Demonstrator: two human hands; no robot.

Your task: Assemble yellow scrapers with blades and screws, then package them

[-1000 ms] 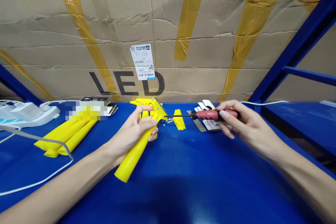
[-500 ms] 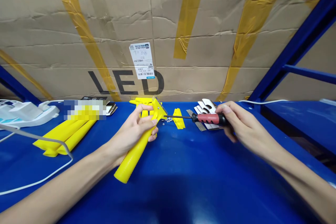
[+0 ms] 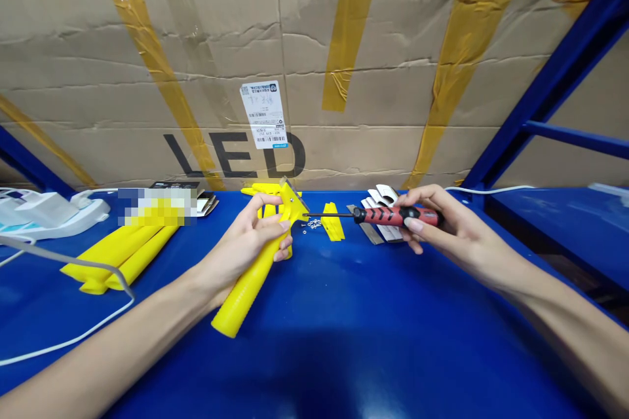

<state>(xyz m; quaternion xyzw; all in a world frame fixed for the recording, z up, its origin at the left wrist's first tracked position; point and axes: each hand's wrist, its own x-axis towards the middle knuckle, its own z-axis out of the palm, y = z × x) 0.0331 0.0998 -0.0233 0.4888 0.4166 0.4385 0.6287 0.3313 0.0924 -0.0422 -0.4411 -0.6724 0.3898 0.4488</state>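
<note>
Wrapped by my left hand (image 3: 263, 228) is a yellow scraper (image 3: 240, 298), its round handle slanting down toward me and its head with a metal blade edge tipped up to the right. My right hand (image 3: 442, 226) holds a red and black screwdriver (image 3: 381, 215) level, thumb and fingers around its handle. The screwdriver's tip meets the right side of the scraper's head; whether it sits in a screw is too small to tell. Small screws and nuts (image 3: 313, 224) lie beneath the shaft. Beside them rests a loose yellow plate (image 3: 333, 222).
More yellow handles (image 3: 132, 245) lie at the left, near a white power strip (image 3: 54, 222) and a cable (image 3: 98, 337). White and grey cards (image 3: 381, 200) and metal blades (image 3: 372, 234) lie behind the screwdriver. A taped cardboard box (image 3: 221, 78) walls off the back of the blue surface (image 3: 334, 327).
The screwdriver's handle has turned about its axis, and my right fingers have shifted their hold along it. Its tip stays at the scraper's head; my left hand holds nearly the same pose.
</note>
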